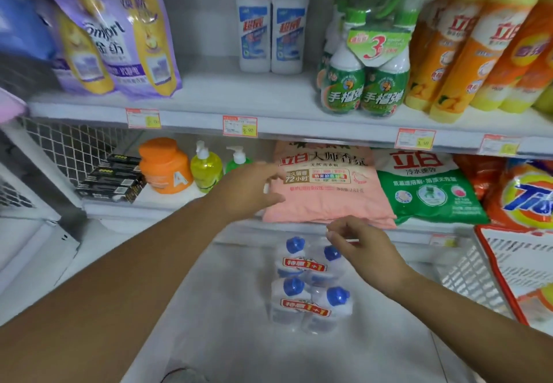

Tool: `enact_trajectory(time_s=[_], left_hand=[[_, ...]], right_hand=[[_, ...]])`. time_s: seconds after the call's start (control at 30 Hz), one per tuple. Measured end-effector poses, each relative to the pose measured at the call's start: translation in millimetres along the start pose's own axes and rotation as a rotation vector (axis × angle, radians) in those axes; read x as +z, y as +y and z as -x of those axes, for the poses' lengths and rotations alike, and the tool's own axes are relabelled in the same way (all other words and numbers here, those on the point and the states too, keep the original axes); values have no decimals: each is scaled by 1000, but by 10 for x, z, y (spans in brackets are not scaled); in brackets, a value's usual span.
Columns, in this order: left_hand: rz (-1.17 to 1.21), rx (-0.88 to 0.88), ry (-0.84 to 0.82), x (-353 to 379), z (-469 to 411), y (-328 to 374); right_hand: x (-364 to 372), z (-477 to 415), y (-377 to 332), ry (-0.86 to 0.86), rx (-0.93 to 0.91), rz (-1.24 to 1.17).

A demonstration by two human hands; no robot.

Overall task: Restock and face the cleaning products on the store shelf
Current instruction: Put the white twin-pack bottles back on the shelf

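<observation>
Left hand (254, 191) stretched toward lower shelf, fingers spread loosely, gripping nothing, hovering at left edge of pink detergent bag (326, 191)
Right hand (363, 248) lower, fingers half-curled, empty, poised above twin-packs of blue-capped bottles (311, 287) standing on white surface below shelf
Matching white twin-pack (270, 23) upright on upper shelf (209, 104), between purple softener pouches (119, 32) and green spray bottles (365, 77)
Green detergent bag (431, 191) just right of pink one
</observation>
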State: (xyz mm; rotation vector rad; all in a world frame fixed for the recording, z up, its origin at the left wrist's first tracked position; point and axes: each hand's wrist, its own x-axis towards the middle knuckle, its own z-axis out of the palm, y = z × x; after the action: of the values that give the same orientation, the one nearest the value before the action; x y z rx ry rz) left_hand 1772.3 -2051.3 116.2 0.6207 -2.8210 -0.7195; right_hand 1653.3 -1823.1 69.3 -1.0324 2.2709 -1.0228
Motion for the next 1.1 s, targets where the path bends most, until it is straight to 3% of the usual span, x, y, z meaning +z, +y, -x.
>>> enact_trajectory(time_s=[0.1,0.23,0.4,0.57,0.7,0.97,1.1], left_hand=[[-55,32,257,-337,-313,-64],[43,-134,502,-515,-667,-332],[-136,-124,515,-477,-904,-615],[-271,-78,608,-491,-1007,-980],[-225,19,713,-421,-1106,-1156],[-181,29,710,-379,-1133,-1213],[-182,14,700,-369,-1124,-1216]], right_hand=[[-202,-262,-539,133,-153,-99],[-337,-837,-1156,221,-311,-155],[-349,-1772,-1738,284,-381,-161],[-325,-2663,-1908,345,-240,-227],[-286,-3289,-1844,448,-126,-281],[-309,-4111,-1723,584,17,-487],[-205,-4087,-1713,637,-55,-405]])
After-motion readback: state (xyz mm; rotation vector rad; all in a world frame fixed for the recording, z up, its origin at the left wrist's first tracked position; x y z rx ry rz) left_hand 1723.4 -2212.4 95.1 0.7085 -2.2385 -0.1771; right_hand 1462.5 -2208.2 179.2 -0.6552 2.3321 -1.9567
